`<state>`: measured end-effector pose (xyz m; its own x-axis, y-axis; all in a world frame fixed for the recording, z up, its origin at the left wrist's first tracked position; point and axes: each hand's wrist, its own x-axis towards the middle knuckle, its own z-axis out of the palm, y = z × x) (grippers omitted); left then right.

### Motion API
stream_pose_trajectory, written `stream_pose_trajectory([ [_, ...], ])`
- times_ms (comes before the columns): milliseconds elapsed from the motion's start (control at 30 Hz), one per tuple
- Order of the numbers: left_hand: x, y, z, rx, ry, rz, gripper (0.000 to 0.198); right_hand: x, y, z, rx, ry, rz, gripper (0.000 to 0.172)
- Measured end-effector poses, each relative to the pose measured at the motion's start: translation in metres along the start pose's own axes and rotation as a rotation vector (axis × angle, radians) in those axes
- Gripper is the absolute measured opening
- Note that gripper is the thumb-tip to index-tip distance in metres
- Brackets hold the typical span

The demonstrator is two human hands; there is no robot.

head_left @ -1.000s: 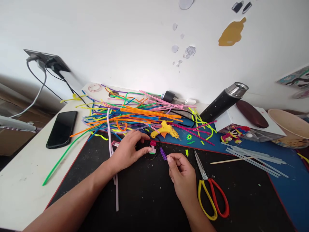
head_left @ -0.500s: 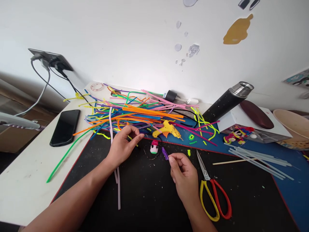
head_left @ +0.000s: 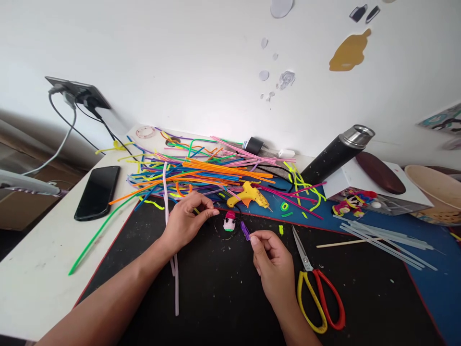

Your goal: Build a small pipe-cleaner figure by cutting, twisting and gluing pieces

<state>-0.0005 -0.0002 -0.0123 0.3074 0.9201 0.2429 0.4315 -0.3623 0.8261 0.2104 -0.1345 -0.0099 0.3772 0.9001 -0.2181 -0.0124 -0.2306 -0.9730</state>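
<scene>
My right hand (head_left: 273, 257) pinches the lower end of a short, folded purple pipe cleaner piece (head_left: 245, 230) between thumb and fingertips. Left of it, my left hand (head_left: 189, 218) has its thumb and index fingertip pressed together; anything between them is too small to make out. A small pipe cleaner head (head_left: 229, 222), white-pink with a magenta top, black eyes and a green lower edge, lies on the black mat (head_left: 216, 288) between my hands. Just behind it rests a yellow glue gun (head_left: 250, 194). Pale lilac pipe cleaners (head_left: 176, 293) run beneath my left hand.
Scissors (head_left: 317, 288) with yellow and red handles lie right of my right hand. Beyond are clear glue sticks (head_left: 389, 240), a wooden stick (head_left: 345, 243), a black flask (head_left: 334, 154) and a finished doll (head_left: 355, 203). Colourful pipe cleaners (head_left: 216, 168) pile up behind; a phone (head_left: 97, 192) lies left.
My left thumb and index fingertip have come together and shifted slightly right. My right hand keeps the purple piece almost in place. The view has tilted a little upward.
</scene>
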Motion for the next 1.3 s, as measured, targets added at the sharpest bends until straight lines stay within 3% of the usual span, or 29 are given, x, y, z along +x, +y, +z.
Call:
stream_pose_trajectory([
  [1067,0.0007,-0.0006,0.0042,0.036,-0.140,0.115,0.029,-0.0003,0.0062,-0.0009,0.014,-0.031,0.011,0.039],
  [1300,0.0020,-0.0052,0.0025,0.043,-0.100,0.070,0.025,0.0012,0.0061,0.0001,0.012,-0.020,0.002,0.039],
])
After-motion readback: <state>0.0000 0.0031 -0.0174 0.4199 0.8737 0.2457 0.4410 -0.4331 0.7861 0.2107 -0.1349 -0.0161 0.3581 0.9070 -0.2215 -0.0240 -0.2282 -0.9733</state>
